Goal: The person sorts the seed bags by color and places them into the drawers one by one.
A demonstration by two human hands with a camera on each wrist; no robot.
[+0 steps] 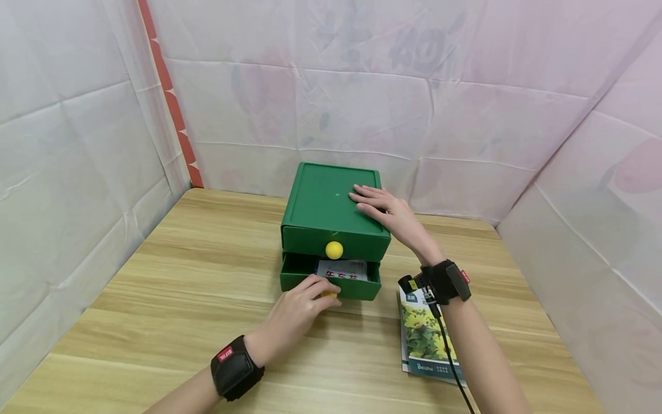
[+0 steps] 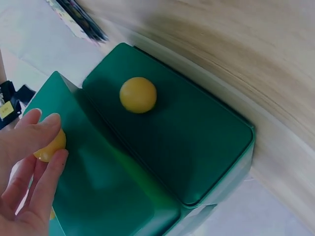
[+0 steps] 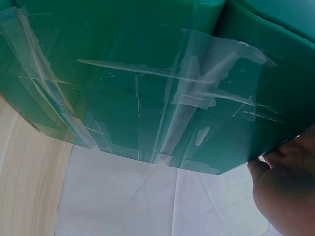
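Two hands at a small green plastic two-drawer cabinet (image 1: pixel 331 207) on a light wooden table (image 1: pixel 181 287).

The left hand (image 1: pixel 297 313) pinches the round yellow knob (image 2: pixel 49 146) of the lower drawer (image 1: pixel 362 289) between curled fingers (image 2: pixel 42 129) and thumb; this drawer is pulled partly out, and a white printed packet (image 1: pixel 342 269) lies inside it. The right hand (image 1: pixel 385 210) rests flat on the top of the cabinet, near its right edge, with the fingers straight and holding nothing. The upper drawer, with its own yellow ball knob (image 1: pixel 334 249), is closed. A thin booklet with yellow flowers on the cover (image 1: pixel 426 339) lies on the table just right of the cabinet, under the right forearm.
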